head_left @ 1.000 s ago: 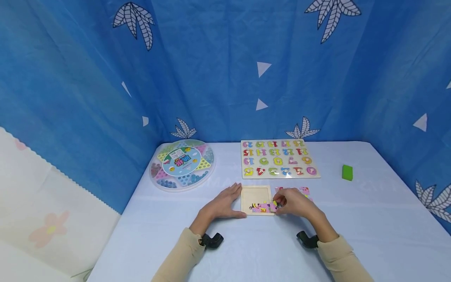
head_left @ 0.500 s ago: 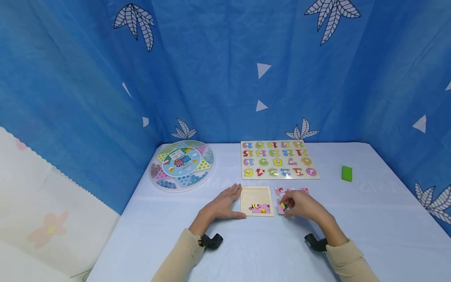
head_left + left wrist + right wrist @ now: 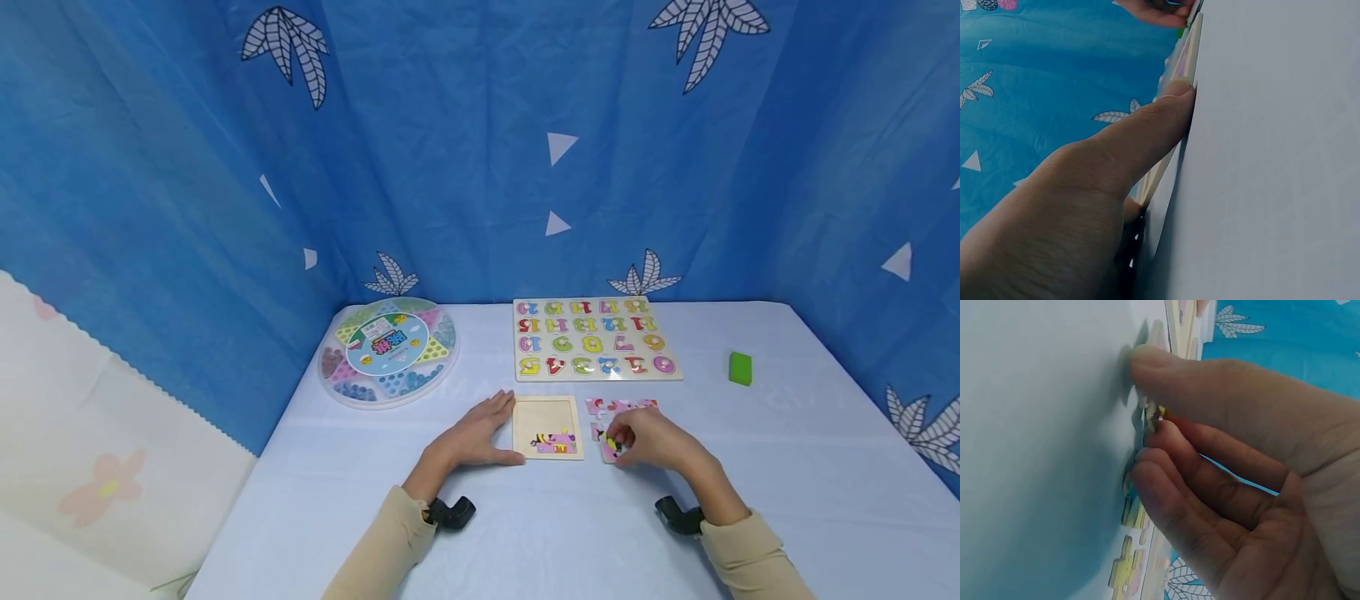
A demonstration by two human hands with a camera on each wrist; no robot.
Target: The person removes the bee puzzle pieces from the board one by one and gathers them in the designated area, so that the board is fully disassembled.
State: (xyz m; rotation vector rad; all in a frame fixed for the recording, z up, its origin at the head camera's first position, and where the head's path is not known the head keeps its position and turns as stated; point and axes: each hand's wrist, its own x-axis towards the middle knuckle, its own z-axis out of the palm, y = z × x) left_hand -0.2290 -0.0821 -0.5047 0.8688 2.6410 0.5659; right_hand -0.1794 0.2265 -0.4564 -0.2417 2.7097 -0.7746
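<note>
A square wooden puzzle tray [image 3: 545, 412] lies on the table, with joined pink puzzle pieces [image 3: 557, 443] in its near right corner. My left hand [image 3: 476, 433] rests along its left side, fingers straight and the thumb [image 3: 1175, 100] against the near edge. Just right of the tray, my right hand [image 3: 651, 437] pinches a pink jigsaw piece [image 3: 609, 452] with yellow and black print, low over the table. The right wrist view shows the piece [image 3: 1152, 417] edge-on between thumb and fingers. More pink pieces [image 3: 596, 407] lie behind that hand, partly hidden by it.
Behind the tray lies a number puzzle board [image 3: 597, 339]. A round Chinese checkers set [image 3: 388, 352] sits at the back left, and a green block [image 3: 739, 368] lies at the right. Blue curtain [image 3: 480, 150] hangs behind the table.
My right hand has moved right, off the tray's near right corner, taking the jigsaw piece to the table beside the tray and slightly nearer. My left hand has stayed in place.
</note>
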